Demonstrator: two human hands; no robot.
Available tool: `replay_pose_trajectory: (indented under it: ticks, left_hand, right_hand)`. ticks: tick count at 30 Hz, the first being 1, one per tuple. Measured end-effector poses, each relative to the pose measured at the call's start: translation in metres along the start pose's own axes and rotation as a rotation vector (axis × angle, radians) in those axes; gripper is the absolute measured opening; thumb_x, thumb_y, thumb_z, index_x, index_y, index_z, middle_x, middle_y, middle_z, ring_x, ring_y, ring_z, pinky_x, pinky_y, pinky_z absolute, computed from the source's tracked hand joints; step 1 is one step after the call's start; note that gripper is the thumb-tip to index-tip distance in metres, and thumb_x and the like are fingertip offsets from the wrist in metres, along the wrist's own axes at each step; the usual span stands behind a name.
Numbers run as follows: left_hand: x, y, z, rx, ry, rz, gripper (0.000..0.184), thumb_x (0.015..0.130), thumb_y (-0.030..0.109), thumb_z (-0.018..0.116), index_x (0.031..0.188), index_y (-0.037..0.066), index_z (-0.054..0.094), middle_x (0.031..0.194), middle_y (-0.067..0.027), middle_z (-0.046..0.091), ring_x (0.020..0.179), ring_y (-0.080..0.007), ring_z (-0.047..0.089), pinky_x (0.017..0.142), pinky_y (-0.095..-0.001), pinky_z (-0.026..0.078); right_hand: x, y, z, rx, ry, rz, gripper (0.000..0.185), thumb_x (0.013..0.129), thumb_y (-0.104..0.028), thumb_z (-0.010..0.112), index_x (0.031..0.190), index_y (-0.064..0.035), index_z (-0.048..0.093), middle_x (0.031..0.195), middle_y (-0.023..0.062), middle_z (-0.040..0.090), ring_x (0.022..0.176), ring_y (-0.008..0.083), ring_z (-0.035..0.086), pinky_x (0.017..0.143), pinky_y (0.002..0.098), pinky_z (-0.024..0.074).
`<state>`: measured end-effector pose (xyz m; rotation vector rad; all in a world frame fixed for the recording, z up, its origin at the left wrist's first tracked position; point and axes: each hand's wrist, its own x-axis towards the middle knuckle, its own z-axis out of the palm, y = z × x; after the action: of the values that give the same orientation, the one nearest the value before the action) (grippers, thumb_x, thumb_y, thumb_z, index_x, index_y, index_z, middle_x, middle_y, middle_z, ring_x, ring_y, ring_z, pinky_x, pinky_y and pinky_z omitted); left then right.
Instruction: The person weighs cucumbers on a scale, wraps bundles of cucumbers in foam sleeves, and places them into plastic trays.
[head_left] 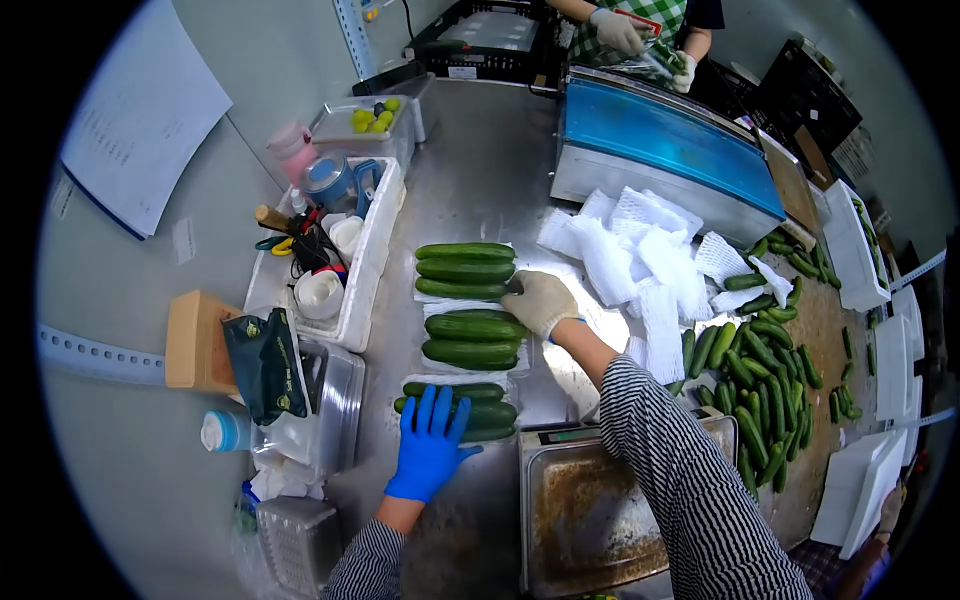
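Observation:
Three groups of cucumbers lie crosswise on white foam net sheets down the metal table. My left hand (428,450), in a blue glove, rests with fingers spread on the nearest cucumbers (488,414). My right hand (541,303), in a pale knit glove, has its fingers together and curled at the right ends of the cucumbers, between the middle group (470,352) and the far group (466,270). Its fingertips are partly hidden, and it seems to hold a cucumber end there. Crumpled white foam nets (640,250) lie beyond my right hand.
A stained metal scale tray (590,520) sits under my right forearm. Loose cucumbers (765,390) are heaped at right. A blue-topped wrapping machine (670,140) stands behind the nets; another person's gloved hand (618,32) is beyond it. A white foam box (375,255) of tools stands left.

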<state>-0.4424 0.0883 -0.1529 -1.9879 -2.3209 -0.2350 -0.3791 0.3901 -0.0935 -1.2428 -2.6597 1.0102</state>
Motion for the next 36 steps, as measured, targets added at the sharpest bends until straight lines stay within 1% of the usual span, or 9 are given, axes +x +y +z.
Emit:
replay_pose_trajectory:
  ticks: [12, 15, 18, 21, 22, 25, 28, 31, 36]
  left_hand:
    - [0.08, -0.048, -0.001, 0.032, 0.0, 0.077, 0.108, 0.066, 0.055, 0.079, 0.149, 0.003, 0.034, 0.155, -0.024, 0.027, 0.146, -0.0397, 0.021, 0.12, -0.0571, 0.012]
    - [0.1, -0.062, 0.007, 0.01, 0.014, 0.089, 0.11, 0.065, 0.05, 0.081, 0.151, 0.002, 0.03, 0.157, -0.0207, 0.027, 0.146, -0.0406, 0.02, 0.121, -0.056, 0.012]
    - [0.116, -0.071, 0.012, 0.005, 0.018, 0.107, 0.113, 0.064, 0.047, 0.083, 0.151, 0.0, 0.028, 0.158, -0.0198, 0.026, 0.147, -0.0387, 0.019, 0.121, -0.0547, 0.011]
    - [0.121, -0.066, 0.005, 0.014, -0.003, 0.085, 0.115, 0.064, 0.045, 0.084, 0.152, 0.0, 0.026, 0.158, -0.0205, 0.025, 0.148, -0.0381, 0.018, 0.121, -0.0539, 0.011]
    - [0.121, -0.063, -0.001, 0.032, -0.043, 0.063, 0.117, 0.063, 0.045, 0.084, 0.153, 0.0, 0.023, 0.159, -0.0211, 0.023, 0.148, -0.0376, 0.018, 0.121, -0.053, 0.01]
    - [0.12, -0.042, -0.025, 0.119, -0.1, 0.06, 0.115, 0.068, 0.044, 0.082, 0.154, 0.0, 0.02, 0.16, -0.0207, 0.02, 0.149, -0.0364, 0.015, 0.121, -0.0525, 0.01]
    - [0.131, 0.04, -0.07, 0.088, 0.14, 0.078, 0.099, 0.075, 0.036, 0.08, 0.151, -0.002, 0.029, 0.156, -0.0222, 0.03, 0.145, -0.04, 0.026, 0.119, -0.0507, 0.018]
    - [0.153, 0.11, -0.075, -0.326, 0.189, 0.181, 0.073, 0.086, 0.025, 0.073, 0.145, -0.003, 0.041, 0.148, -0.0232, 0.043, 0.134, -0.0418, 0.042, 0.114, -0.0467, 0.03]
    - [0.148, 0.339, -0.11, -1.3, -0.236, -0.153, 0.047, 0.098, 0.017, 0.061, 0.139, -0.003, 0.049, 0.135, -0.0152, 0.056, 0.121, -0.0222, 0.053, 0.105, -0.0353, 0.041]
  right_hand:
    - [0.014, 0.019, -0.016, 0.106, 0.14, -0.037, 0.043, 0.083, -0.031, 0.057, 0.109, 0.0018, 0.067, 0.109, 0.0255, 0.068, 0.107, 0.038, 0.065, 0.096, 0.0429, 0.0504]
    - [-0.045, 0.023, -0.043, 0.059, 0.2, -0.197, 0.038, 0.081, -0.033, 0.059, 0.102, -0.0031, 0.07, 0.101, 0.0246, 0.069, 0.095, 0.0384, 0.068, 0.087, 0.0457, 0.0527]
    - [-0.142, 0.046, -0.082, -0.001, 0.137, -0.288, 0.04, 0.084, -0.033, 0.061, 0.112, -0.0043, 0.065, 0.102, 0.0215, 0.065, 0.097, 0.0386, 0.064, 0.088, 0.0461, 0.0505]
    - [-0.235, 0.098, -0.139, -0.154, 0.366, -0.152, 0.034, 0.083, -0.026, 0.064, 0.109, -0.0028, 0.065, 0.096, 0.0188, 0.064, 0.095, 0.0333, 0.064, 0.088, 0.046, 0.0511]
    - [-0.267, 0.1, -0.178, -0.266, 0.287, 0.197, 0.035, 0.082, -0.028, 0.068, 0.105, -0.0009, 0.065, 0.098, 0.0183, 0.064, 0.094, 0.0326, 0.064, 0.085, 0.0455, 0.0512]
    - [-0.338, 0.213, -0.183, -0.633, 0.816, 0.435, 0.048, 0.079, -0.031, 0.074, 0.114, -0.0027, 0.058, 0.101, 0.0145, 0.065, 0.097, 0.0313, 0.063, 0.085, 0.0444, 0.05]
    - [-0.373, 0.278, -0.181, -0.567, 0.607, 0.597, 0.058, 0.079, -0.035, 0.075, 0.123, -0.0029, 0.053, 0.107, 0.0146, 0.065, 0.103, 0.0314, 0.062, 0.088, 0.0449, 0.0482]
    - [-0.371, 0.289, -0.189, -0.503, 0.504, 0.607, 0.063, 0.077, -0.041, 0.075, 0.12, -0.0007, 0.053, 0.106, 0.0176, 0.066, 0.097, 0.032, 0.066, 0.083, 0.044, 0.0519]
    - [-0.4, 0.26, -0.204, 0.204, 0.649, 0.385, 0.06, 0.079, -0.035, 0.069, 0.118, 0.0047, 0.049, 0.1, 0.0254, 0.064, 0.087, 0.0411, 0.066, 0.079, 0.0439, 0.0555]
